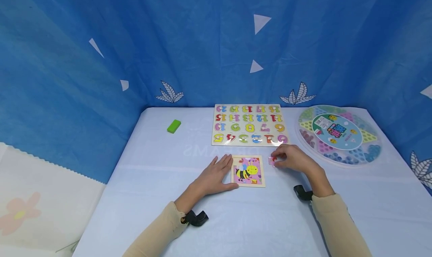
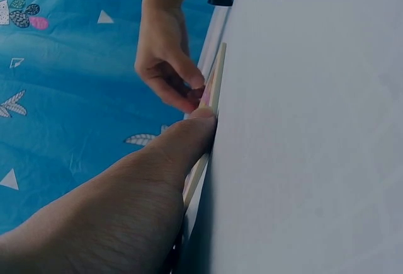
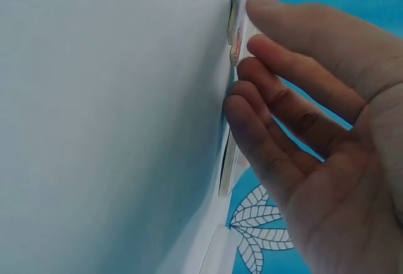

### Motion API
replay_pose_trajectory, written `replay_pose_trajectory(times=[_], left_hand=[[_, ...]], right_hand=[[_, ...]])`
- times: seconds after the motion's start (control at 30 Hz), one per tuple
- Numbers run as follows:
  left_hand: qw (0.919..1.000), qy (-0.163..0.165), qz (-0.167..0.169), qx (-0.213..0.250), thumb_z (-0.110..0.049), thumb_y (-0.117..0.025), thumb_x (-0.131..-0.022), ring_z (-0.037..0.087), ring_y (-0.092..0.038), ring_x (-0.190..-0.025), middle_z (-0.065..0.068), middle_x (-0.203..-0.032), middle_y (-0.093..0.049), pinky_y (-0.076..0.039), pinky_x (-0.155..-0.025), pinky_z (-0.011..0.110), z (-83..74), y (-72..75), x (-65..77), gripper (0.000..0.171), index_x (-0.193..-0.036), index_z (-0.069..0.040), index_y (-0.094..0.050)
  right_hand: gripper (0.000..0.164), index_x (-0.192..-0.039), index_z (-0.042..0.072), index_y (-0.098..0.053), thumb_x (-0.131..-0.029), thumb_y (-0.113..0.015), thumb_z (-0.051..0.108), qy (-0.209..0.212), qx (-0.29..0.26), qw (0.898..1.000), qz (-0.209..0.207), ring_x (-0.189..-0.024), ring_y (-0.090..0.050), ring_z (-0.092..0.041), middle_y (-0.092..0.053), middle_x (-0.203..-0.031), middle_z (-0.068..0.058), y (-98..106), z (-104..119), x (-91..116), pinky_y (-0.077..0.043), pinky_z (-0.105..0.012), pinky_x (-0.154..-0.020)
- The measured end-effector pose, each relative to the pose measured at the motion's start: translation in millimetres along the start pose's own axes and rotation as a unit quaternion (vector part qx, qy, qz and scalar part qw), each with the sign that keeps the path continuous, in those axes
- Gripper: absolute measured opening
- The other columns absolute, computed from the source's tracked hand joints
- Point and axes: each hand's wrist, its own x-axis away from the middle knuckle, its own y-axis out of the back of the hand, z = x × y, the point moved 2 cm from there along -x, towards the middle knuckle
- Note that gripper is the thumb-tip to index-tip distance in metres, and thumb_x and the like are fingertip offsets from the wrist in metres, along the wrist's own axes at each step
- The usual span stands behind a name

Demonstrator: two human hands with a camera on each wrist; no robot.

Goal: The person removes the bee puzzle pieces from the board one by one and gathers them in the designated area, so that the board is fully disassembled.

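Observation:
A square wooden bee puzzle (image 1: 248,172) with a pink background lies in its pale frame on the table. My left hand (image 1: 216,176) rests along the frame's left side, fingers straight and the thumb at its lower left corner. To the right of the frame lies a small pink puzzle piece (image 1: 271,161) with a red detail. My right hand (image 1: 293,158) is at this piece, thumb and fingertips right beside it. In the right wrist view the fingers are loosely bent, with a gap between thumb and forefinger, and the piece (image 3: 237,25) shows just beyond them.
Behind the bee puzzle lies a wooden number board (image 1: 249,124) with colourful digits. A round clear bead case (image 1: 340,135) with a blue label stands at the back right. Farther left lies a green block (image 1: 174,126). Blue patterned cloth (image 1: 209,43) hangs behind the table.

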Motion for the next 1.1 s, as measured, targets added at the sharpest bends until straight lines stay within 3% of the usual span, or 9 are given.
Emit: replay_pose_trajectory(times=[0.2, 0.47, 1.1], left_hand=[[1.0000, 0.001, 0.002, 0.005, -0.070, -0.048, -0.089, 0.017, -0.010, -0.153, 0.004, -0.165, -0.014, -0.009, -0.126, 0.042, 0.0, 2.3, 1.9, 0.095, -0.156, -0.009, -0.020], [1.0000, 0.001, 0.006, 0.006, -0.071, -0.047, -0.089, 0.016, -0.009, -0.153, 0.003, -0.165, -0.013, -0.008, -0.126, 0.042, 0.7, 1.6, 1.9, 0.095, -0.156, -0.010, -0.018], [1.0000, 0.000, 0.003, 0.004, -0.070, -0.046, -0.090, 0.018, -0.011, -0.153, 0.004, -0.165, -0.013, -0.009, -0.126, 0.043, -1.8, 3.8, 4.0, 0.094, -0.156, -0.008, -0.019]], right_hand=[[0.038, -0.114, 0.006, -0.070, -0.080, -0.081, 0.019, -0.012, -0.017, 1.000, 0.002, -0.090, -0.057, -0.019, -0.069, -0.102, -0.007, -1.4, 11.4, -0.4, -0.056, -0.036, -0.084], [0.036, -0.108, 0.006, -0.071, -0.076, -0.083, 0.017, 0.033, -0.023, 0.999, 0.000, -0.081, -0.054, -0.016, -0.065, -0.091, -0.002, -12.0, 30.3, -1.3, -0.053, -0.028, -0.077], [0.033, -0.109, 0.008, -0.071, -0.079, -0.081, 0.017, 0.055, -0.016, 0.998, 0.027, -0.083, -0.055, -0.015, -0.067, -0.095, -0.001, -25.3, 72.5, -12.4, -0.053, -0.029, -0.081]])
